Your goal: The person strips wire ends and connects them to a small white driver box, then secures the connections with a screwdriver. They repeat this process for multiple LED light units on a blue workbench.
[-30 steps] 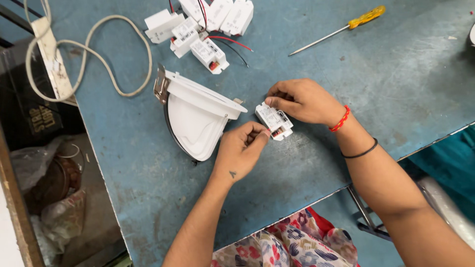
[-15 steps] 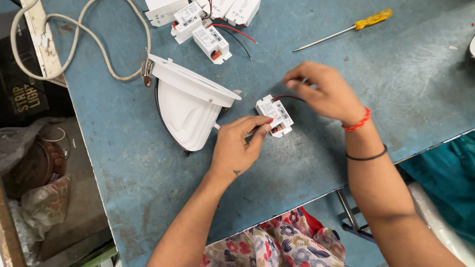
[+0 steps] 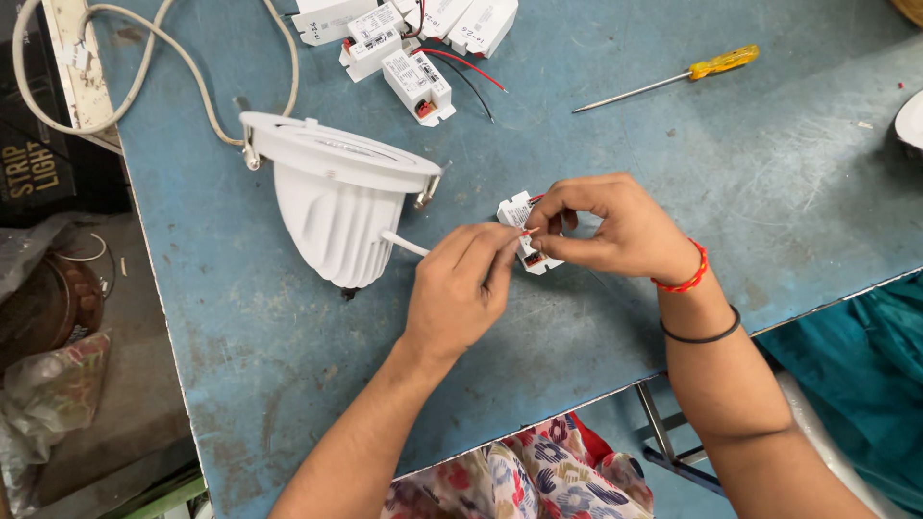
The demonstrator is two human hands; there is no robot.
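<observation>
Scuffed blue table (image 3: 673, 144): near its middle, a small white box (image 3: 516, 213) is pinched closed by the right hand (image 3: 615, 231), while a thin wire is gripped by the left hand (image 3: 461, 288) beside a white lamp (image 3: 336, 202).

Bare forearms; right wrist (image 3: 694, 288) wears 1 red and 1 black band

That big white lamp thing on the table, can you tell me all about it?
The white downlight looks like moulded plastic or painted metal: a flat round rim above a ribbed, tapering body. It lies tilted on the blue table. A metal spring clip sticks out at each side. A white lead runs from it toward the left hand.
</observation>
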